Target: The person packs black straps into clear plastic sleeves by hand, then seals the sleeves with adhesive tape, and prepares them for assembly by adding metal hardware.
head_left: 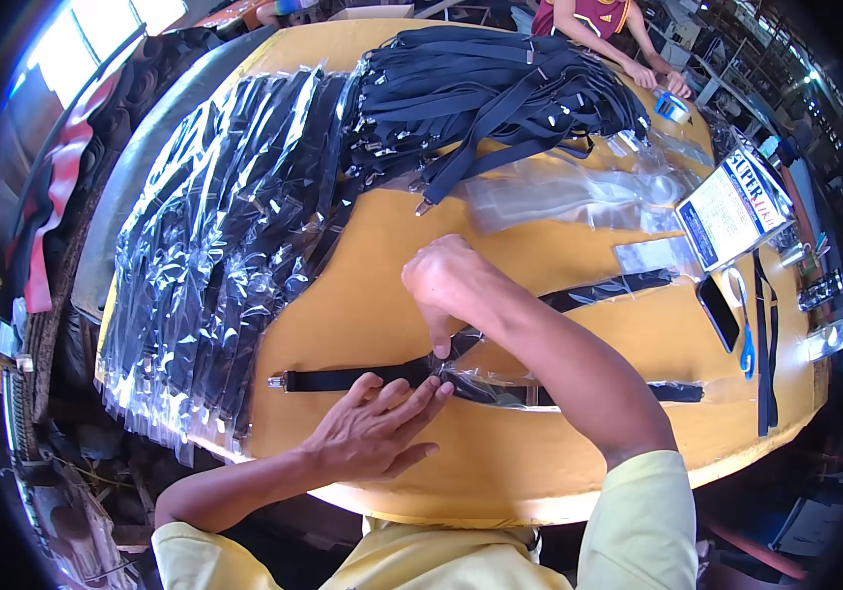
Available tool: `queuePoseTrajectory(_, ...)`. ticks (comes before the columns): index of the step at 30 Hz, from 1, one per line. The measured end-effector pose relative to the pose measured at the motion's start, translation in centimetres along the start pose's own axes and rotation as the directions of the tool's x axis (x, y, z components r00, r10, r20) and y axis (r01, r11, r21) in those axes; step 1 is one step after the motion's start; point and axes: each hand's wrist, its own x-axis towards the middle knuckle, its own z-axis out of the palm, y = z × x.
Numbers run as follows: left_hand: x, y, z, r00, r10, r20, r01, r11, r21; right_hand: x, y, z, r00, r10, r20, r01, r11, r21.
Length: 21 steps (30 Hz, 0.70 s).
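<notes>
A pair of black suspenders (348, 380) lies across the yellow table in front of me, its straps branching from a junction. A metal clip ends the strap on the left; clear plastic covers part of the straps on the right. My left hand (372, 430) lies palm down with fingers stretched, its fingertips touching the junction. From above, my right hand (438, 280) points its thumb down onto the same junction. Its other fingers are curled in, and whatever they hold is hidden.
Bagged suspenders (215, 236) fill the table's left; loose suspenders (480, 98) are heaped at the back. Clear plastic sleeves (569, 192), a white printed box (734, 208), a phone (717, 313) and blue-handled scissors (746, 344) lie on the right. Another person's hands (659, 79) work at the far edge.
</notes>
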Motion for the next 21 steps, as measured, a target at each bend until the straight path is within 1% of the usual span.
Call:
queuePoseTrajectory(1,0.1,0.0,-0.1,0.999,-0.030,-0.019,0.028,0.997,-0.069,-0.1,0.1,0.1,1.000,0.004,-0.009,-0.004,1.000,0.000)
queuePoseTrajectory(2,0.2,0.1,0.2,0.999,-0.027,-0.022,0.026,0.998,-0.058,-0.3,0.2,0.1,1.000,-0.003,-0.022,0.004,1.000,0.019)
queuePoseTrajectory(4,0.4,0.6,0.9,0.990,-0.134,-0.053,0.120,0.971,-0.206,-0.9,0.4,0.3,0.999,-0.008,-0.043,0.009,0.999,0.033)
queuePoseTrajectory(6,0.6,1.0,0.8,0.990,-0.123,-0.071,0.109,0.979,-0.173,-1.6,0.5,0.6,0.995,0.000,-0.095,0.009,0.996,0.092)
queuePoseTrajectory(7,0.6,1.1,0.7,0.988,-0.140,-0.066,0.127,0.977,-0.171,-1.5,0.7,0.9,0.994,0.003,-0.106,0.006,0.996,0.093)
queuePoseTrajectory(9,0.5,1.0,0.7,0.987,-0.150,-0.063,0.139,0.978,-0.154,-1.1,1.1,1.4,0.994,-0.016,-0.112,0.033,0.988,0.152)
queuePoseTrajectory(11,0.4,0.6,1.0,0.983,-0.163,-0.082,0.143,0.968,-0.204,-1.6,1.2,1.6,0.993,-0.003,-0.120,0.024,0.985,0.172)
queuePoseTrajectory(12,0.3,0.6,1.2,0.984,-0.158,-0.085,0.140,0.972,-0.190,-1.8,1.4,1.5,0.993,0.003,-0.114,0.019,0.981,0.193)
queuePoseTrajectory(13,0.3,0.5,1.3,0.983,-0.172,-0.060,0.159,0.971,-0.178,-1.3,2.1,2.0,0.992,0.009,-0.128,0.016,0.981,0.195)
queuePoseTrajectory(15,0.3,0.6,1.0,0.983,-0.182,-0.030,0.175,0.972,-0.159,0.8,4.0,3.8,0.984,-0.019,-0.176,0.078,0.939,0.336)
queuePoseTrajectory(16,0.4,0.7,0.8,0.985,-0.173,-0.031,0.169,0.980,-0.104,0.9,4.5,4.2,0.983,-0.016,-0.183,0.079,0.937,0.341)
queuePoseTrajectory(17,0.4,0.7,0.5,0.986,-0.164,-0.029,0.163,0.985,-0.051,1.0,5.1,4.8,0.967,0.021,-0.253,0.071,0.935,0.349)
queuePoseTrajectory(18,0.5,0.7,0.2,0.987,-0.162,-0.021,0.161,0.986,-0.050,0.9,5.4,5.5,0.946,0.058,-0.319,0.063,0.932,0.357)
queuePoseTrajectory(19,0.6,0.6,-0.2,0.989,-0.148,-0.028,0.146,0.988,-0.045,-1.9,4.9,5.3,0.907,0.103,-0.407,0.049,0.937,0.347)
queuePoseTrajectory(20,0.8,0.4,-0.4,0.990,-0.136,-0.040,0.135,0.990,-0.042,-3.5,4.5,5.9,0.909,0.100,-0.404,0.051,0.937,0.346)
queuePoseTrajectory(21,0.7,-0.1,-0.2,0.992,-0.112,-0.048,0.105,0.985,-0.134,-4.9,4.3,6.7,0.844,0.127,-0.521,0.105,0.914,0.393)
